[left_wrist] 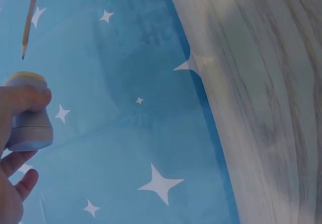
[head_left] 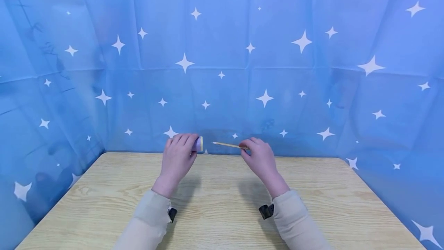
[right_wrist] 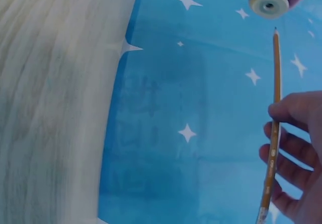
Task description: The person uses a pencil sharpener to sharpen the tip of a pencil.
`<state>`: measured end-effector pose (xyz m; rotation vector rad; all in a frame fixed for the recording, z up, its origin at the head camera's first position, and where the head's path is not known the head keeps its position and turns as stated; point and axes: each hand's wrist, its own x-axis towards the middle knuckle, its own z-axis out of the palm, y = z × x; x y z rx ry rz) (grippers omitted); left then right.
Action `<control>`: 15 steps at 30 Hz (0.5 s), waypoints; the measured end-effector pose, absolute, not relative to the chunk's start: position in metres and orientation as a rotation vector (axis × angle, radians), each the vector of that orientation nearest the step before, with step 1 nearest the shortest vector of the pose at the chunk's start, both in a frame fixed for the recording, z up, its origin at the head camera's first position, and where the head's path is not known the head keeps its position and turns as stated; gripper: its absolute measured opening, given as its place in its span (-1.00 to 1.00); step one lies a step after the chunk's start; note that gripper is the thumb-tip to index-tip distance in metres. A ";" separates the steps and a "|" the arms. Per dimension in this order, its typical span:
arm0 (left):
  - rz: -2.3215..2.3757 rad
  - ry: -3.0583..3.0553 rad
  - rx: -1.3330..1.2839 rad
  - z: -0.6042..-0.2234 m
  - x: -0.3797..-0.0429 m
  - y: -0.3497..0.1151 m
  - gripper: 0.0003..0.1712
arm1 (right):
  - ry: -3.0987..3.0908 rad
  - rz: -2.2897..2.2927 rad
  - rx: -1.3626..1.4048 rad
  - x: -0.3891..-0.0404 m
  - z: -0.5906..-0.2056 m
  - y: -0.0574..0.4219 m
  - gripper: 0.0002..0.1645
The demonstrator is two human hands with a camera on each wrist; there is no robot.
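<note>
My left hand (head_left: 177,159) grips a pale lilac pencil sharpener (head_left: 198,144) with a yellow rim, held above the far part of the table. Its round hole shows in the right wrist view, on the end of the sharpener (right_wrist: 265,10) that faces the pencil. A yellow-brown wooden pencil (head_left: 227,144) is pinched between thumb and fingers of my right hand (head_left: 260,159). The pencil's point is directed at the hole, with a small gap between them. In the left wrist view the pencil (left_wrist: 29,22) shows a dark tip just beyond the sharpener (left_wrist: 31,117).
A light wood-grain table (head_left: 215,203) lies beneath both hands. Behind it and at its sides hangs a blue cloth (head_left: 222,30) with white stars. Small black devices (head_left: 266,211) sit at the cuffs of both sleeves.
</note>
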<state>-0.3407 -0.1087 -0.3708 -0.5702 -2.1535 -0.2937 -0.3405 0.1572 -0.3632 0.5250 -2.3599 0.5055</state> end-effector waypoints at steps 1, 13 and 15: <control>-0.294 -2.149 -0.575 -0.371 -0.341 -0.108 -0.46 | -2.359 0.503 0.526 -0.341 -0.364 0.156 -0.86; -0.293 -2.163 -0.591 -0.380 -0.355 -0.103 -0.48 | -2.333 0.523 0.522 -0.361 -0.381 0.150 -0.86; -0.301 -2.175 -0.589 -0.382 -0.358 -0.103 -0.47 | -2.323 0.522 0.522 -0.365 -0.385 0.150 -0.87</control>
